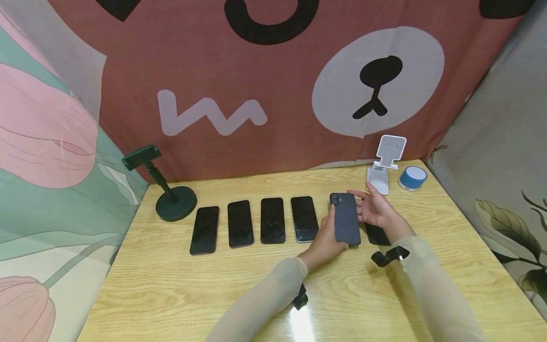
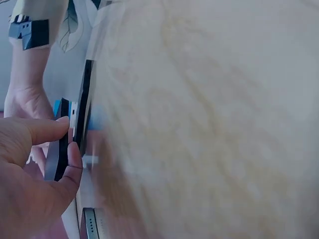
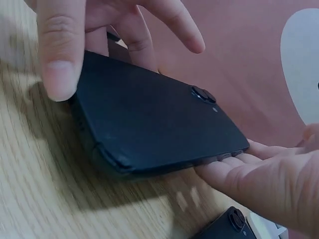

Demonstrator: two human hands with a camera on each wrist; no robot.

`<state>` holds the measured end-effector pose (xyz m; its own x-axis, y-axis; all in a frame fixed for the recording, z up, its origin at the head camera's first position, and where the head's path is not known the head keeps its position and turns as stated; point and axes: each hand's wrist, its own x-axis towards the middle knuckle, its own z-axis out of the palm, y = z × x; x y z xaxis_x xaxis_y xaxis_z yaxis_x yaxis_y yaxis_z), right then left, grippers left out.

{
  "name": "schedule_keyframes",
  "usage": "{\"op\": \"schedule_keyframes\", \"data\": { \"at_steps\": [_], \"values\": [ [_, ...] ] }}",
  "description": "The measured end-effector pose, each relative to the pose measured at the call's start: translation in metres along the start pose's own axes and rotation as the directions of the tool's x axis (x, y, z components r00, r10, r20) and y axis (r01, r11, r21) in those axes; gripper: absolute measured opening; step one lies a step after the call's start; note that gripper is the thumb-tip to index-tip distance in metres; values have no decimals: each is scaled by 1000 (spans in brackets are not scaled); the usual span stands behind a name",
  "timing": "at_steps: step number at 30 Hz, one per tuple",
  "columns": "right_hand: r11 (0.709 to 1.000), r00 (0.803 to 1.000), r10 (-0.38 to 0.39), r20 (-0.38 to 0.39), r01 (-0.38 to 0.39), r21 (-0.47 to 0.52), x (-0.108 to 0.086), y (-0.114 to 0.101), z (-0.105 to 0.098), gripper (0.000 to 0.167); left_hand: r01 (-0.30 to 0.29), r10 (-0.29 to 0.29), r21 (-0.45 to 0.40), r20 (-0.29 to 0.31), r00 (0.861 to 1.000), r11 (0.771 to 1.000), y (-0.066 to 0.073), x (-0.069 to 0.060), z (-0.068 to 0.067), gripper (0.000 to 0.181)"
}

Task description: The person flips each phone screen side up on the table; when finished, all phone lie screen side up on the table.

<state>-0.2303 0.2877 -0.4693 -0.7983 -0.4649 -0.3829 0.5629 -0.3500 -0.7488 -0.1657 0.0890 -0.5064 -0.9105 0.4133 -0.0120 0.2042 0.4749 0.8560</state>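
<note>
A dark phone is raised off the table, back up, its camera at the far end. My left hand grips it by the lower end and left side, thumb at the near corner. In the right wrist view, fingers of my right hand touch the phone's right edge from below, with the phone slightly tilted. The left wrist view shows the left hand pinching the phone's edge. Another phone lies partly hidden beneath the right hand.
Several phones lie in a row to the left, the nearest one beside the left hand. A dark green phone stand is at the far left. A white folding stand and a blue-and-white cylinder stand at the back right, before a curtain.
</note>
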Motion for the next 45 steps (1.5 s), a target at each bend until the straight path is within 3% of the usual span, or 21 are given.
{"op": "schedule_keyframes", "data": {
  "at_steps": [6, 12, 22, 25, 28, 30, 33, 35, 38, 41, 45],
  "values": [
    [989, 997, -58, 49, 51, 139, 0, 2, 1, 87, -6, 5, -52, -11, 1000, 999, 1, 0, -7, 109],
    [976, 992, -104, 65, 89, 201, -1, 4, 7, 89, -5, 3, -75, -35, 999, 997, 1, -1, -11, 108],
    [942, 989, -149, 20, 136, 307, 2, 9, 19, 85, 7, -12, -70, -68, 998, 998, 2, -2, -11, 114],
    [917, 985, -168, 29, 145, 372, 3, 11, 21, 84, 4, -9, -80, -57, 998, 997, 3, -3, -10, 114],
    [872, 976, -192, 101, 123, 474, 3, 13, 19, 81, 3, -6, -92, -30, 1000, 996, 4, -5, -11, 115],
    [837, 958, -214, 189, 80, 542, 3, 16, 17, 78, 2, -3, -102, -8, 1000, 995, 6, -6, -12, 116],
    [803, 901, -260, 347, 2, 596, 5, 20, 12, 74, 10, -8, -115, 23, 1000, 993, 6, -7, -16, 116],
    [796, 852, -293, 433, -33, 605, 7, 23, 9, 78, 12, -7, -129, 41, 999, 992, 6, -7, -18, 116],
    [794, 799, -336, 499, -45, 606, 11, 27, 7, 85, 18, -8, -138, 71, 997, 990, 5, -6, -22, 117],
    [795, 781, -350, 517, -43, 604, 16, 30, 10, 90, 14, -2, -128, 92, 996, 992, 3, -4, -25, 117],
    [782, 792, -336, 511, -68, 620, 22, 33, 19, 89, -5, 20, -114, 131, 991, 993, 1, -3, -25, 118]
  ]
}}
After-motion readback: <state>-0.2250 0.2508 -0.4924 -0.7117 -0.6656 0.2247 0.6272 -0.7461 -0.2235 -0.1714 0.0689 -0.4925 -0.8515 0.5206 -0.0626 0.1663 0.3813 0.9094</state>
